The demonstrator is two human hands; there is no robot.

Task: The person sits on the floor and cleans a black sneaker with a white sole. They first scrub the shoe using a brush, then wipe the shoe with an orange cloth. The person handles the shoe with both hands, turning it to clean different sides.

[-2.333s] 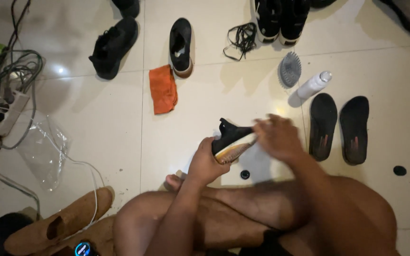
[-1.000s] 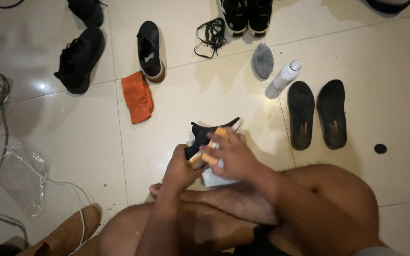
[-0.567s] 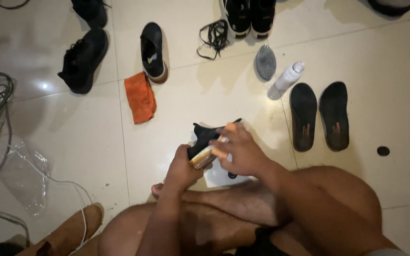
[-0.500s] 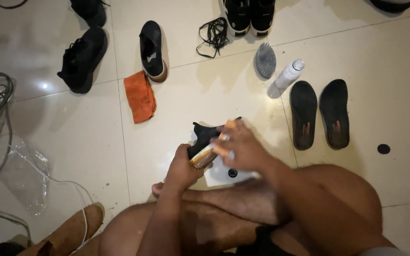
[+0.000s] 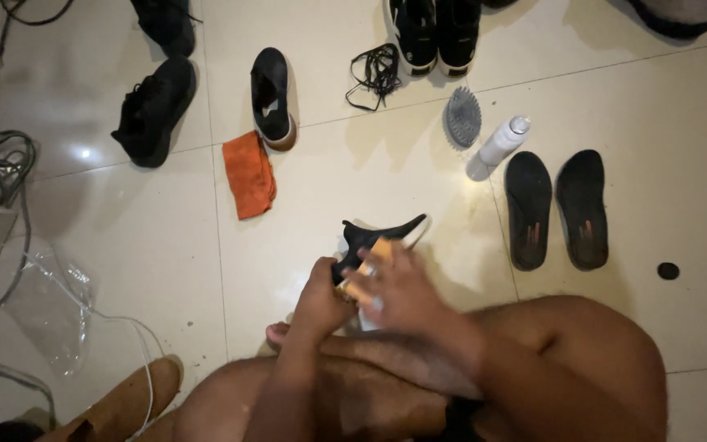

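Left hand (image 5: 321,296) is gripping a black shoe (image 5: 374,237), holding it above the floor (image 5: 370,172), just in front of the knees. Right hand (image 5: 398,286) is closing around a tan brush (image 5: 368,262), pressing on the shoe. Orange cloth (image 5: 249,173) is lying up-left of the shoe, insoles (image 5: 554,209) to its right.

Left hand (image 5: 321,299): closed in a grip, forearm rising from the lower frame edge toward centre. Right hand (image 5: 398,286): fingers curled, motion-blurred, set just beside and touching the left hand. Both forearms converge above the bare, folded legs.
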